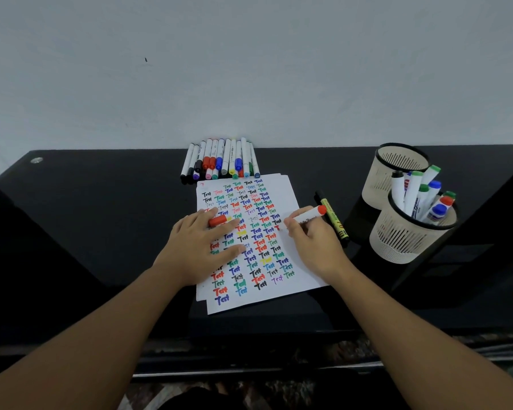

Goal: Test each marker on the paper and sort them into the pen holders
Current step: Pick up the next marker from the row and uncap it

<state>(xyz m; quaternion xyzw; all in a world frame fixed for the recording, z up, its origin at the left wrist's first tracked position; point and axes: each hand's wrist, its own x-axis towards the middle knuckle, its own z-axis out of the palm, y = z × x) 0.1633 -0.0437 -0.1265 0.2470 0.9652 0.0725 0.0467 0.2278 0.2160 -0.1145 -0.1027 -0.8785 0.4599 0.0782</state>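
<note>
Two hands work over the white sheet of paper [293, 199], which is covered in rows of coloured "Test" words and lies flat on the black tabletop [101, 202]. The right hand [314, 241] pinches a white-barrelled marker with a red end [310, 216] between thumb and curled fingers. The marker's long axis runs from the tip, low and to the left at the paper's right margin beside a red mark, up and to the right. The tip itself is hidden by the fingertips, so contact with the sheet cannot be confirmed. Judging by this, the writing stroke is under way or about to start.

The left hand [202, 247] lies palm-down on the paper with its fingers spread, pressing the sheet flat, and a red marker cap [218, 221] sits tucked among its upper fingers. The cap lies to the left of the marker tip with written rows between them, so recapping would mean bringing the two hands together.

A green-and-yellow marker [333, 218] lies on the table just beside the right hand. Two cream mesh pen holders stand to the right: the nearer holder [409, 241] carries several markers, the farther holder [397, 170] looks empty. A row of untested markers [219, 158] lies beyond the paper's far edge.
</note>
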